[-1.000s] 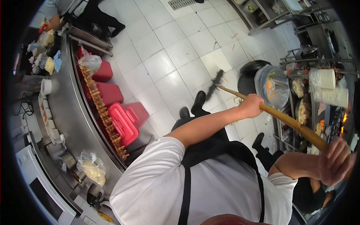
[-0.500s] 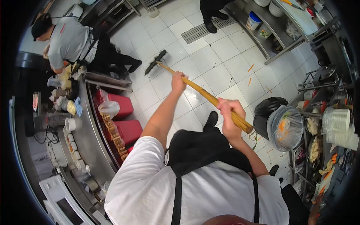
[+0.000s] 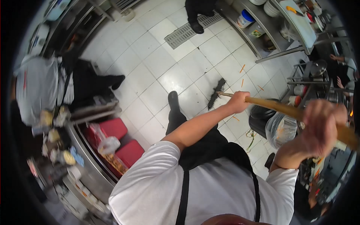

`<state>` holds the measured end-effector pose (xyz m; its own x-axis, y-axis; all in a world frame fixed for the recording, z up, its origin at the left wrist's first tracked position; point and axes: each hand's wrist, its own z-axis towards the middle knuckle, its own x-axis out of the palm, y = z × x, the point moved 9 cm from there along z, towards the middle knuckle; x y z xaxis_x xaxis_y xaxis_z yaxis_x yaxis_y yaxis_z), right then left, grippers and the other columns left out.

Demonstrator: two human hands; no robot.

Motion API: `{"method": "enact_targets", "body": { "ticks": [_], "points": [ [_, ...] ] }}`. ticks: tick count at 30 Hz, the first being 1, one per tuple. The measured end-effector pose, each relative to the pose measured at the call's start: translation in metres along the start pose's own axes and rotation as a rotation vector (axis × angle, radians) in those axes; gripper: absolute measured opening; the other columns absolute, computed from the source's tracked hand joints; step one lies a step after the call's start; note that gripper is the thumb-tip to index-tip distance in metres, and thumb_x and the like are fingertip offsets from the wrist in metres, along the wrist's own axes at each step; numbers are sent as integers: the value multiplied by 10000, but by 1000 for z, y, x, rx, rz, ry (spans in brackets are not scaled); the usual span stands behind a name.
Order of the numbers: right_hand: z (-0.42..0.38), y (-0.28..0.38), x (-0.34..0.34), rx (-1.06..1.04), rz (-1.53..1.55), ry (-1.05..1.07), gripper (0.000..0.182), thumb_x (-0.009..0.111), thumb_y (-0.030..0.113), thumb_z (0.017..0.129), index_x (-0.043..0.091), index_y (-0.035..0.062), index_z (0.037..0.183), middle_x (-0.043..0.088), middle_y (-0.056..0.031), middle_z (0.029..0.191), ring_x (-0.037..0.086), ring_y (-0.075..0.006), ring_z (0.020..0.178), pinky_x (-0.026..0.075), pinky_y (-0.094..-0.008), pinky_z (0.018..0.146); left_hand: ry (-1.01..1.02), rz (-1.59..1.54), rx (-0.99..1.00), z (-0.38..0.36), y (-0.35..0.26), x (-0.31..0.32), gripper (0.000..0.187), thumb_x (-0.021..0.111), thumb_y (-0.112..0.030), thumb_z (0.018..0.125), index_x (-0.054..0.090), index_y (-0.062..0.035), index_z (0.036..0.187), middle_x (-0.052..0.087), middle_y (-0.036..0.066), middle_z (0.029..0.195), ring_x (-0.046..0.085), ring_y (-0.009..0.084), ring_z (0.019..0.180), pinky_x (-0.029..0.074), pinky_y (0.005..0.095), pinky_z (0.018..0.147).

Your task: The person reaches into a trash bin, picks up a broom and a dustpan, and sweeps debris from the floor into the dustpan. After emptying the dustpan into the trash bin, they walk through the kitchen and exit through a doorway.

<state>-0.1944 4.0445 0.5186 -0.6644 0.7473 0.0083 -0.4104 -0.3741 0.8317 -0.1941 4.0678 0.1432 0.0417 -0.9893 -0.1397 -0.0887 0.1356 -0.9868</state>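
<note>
A broom with a long wooden handle point(image 3: 275, 105) slants across the view, its dark bristle head point(image 3: 216, 93) on the white tiled floor. My left hand point(image 3: 239, 102) is wrapped round the handle close to the head. Farther up the handle, my right hand point(image 3: 323, 125) grips it near the thick end and is slightly blurred. Orange strips point(image 3: 242, 68) lie on the tiles beyond the bristles, and green scraps point(image 3: 252, 139) lie on the floor nearer to me.
A lined bin point(image 3: 279, 131) stands below the handle. Steel shelves point(image 3: 258, 41) are at the upper right, a steel counter point(image 3: 92, 153) with red containers point(image 3: 129, 153) at the left. One person point(image 3: 41, 86) leans at the left; another's legs point(image 3: 195, 17) show at the top.
The broom head has moved right and nearer to me. Both hands have shifted right with the handle, my right one raised. A foot has stepped forward, and the view has turned.
</note>
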Motion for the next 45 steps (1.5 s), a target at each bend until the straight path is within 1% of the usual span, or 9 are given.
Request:
{"method": "enact_targets", "body": {
  "ticks": [6,13,17,19,29,37,41,43,45],
  "points": [
    [38,9,11,-92,-53,-121,227,519,180,886,380,145,710,399,65,508,411,-42,427,382,-192,446,-76,152,152,20,-6,-133,205,655,-121,742,490,-28,664,553,160,680,522,378,755,413,454,677],
    [-2,-222,76,373,112,-642,204,479,138,914,417,83,728,462,-42,572,505,-169,573,486,-388,689,-457,606,95,16,117,-386,326,668,-214,807,486,-31,608,532,165,647,494,378,684,401,452,648],
    [-18,-336,169,584,-42,-421,162,540,116,922,563,35,783,594,-60,731,537,-107,665,457,-261,645,-515,838,-72,2,224,-494,303,685,-226,788,522,-32,621,580,162,693,543,383,722,423,469,697],
    [17,-318,198,546,-22,-312,161,545,100,908,530,28,764,580,-66,722,571,-155,713,474,-334,719,-382,712,-104,11,232,-493,302,679,-221,794,522,-25,626,578,170,700,547,384,735,434,460,688],
    [91,-122,81,143,-99,-504,231,502,37,840,376,53,647,342,-1,476,304,-105,387,379,-308,459,47,84,16,81,107,-206,44,622,-55,779,637,-34,814,667,140,814,648,236,776,482,325,681],
    [-19,9,12,-35,-564,-755,152,522,45,812,403,34,717,369,-38,507,338,-127,386,332,-304,375,720,53,135,25,6,30,182,649,-129,785,525,-10,723,590,162,727,574,344,729,441,413,663],
    [-86,89,-25,-164,-497,-735,241,482,119,861,359,131,654,361,42,476,361,-75,414,340,-238,424,650,138,481,25,-44,88,299,681,-242,804,522,-18,685,578,170,692,550,359,721,419,452,711],
    [-130,88,-65,-159,-536,-898,218,485,106,842,362,107,662,389,9,495,409,-104,438,383,-266,451,693,282,370,62,-26,118,206,633,-199,809,564,-40,699,592,178,786,550,374,842,359,554,879],
    [-180,41,-107,-45,-583,-1140,162,507,99,822,411,63,697,452,-43,542,492,-156,521,442,-327,537,540,170,338,125,8,129,241,667,-186,783,529,-22,674,570,168,754,551,360,820,385,533,804]
  ]
}}
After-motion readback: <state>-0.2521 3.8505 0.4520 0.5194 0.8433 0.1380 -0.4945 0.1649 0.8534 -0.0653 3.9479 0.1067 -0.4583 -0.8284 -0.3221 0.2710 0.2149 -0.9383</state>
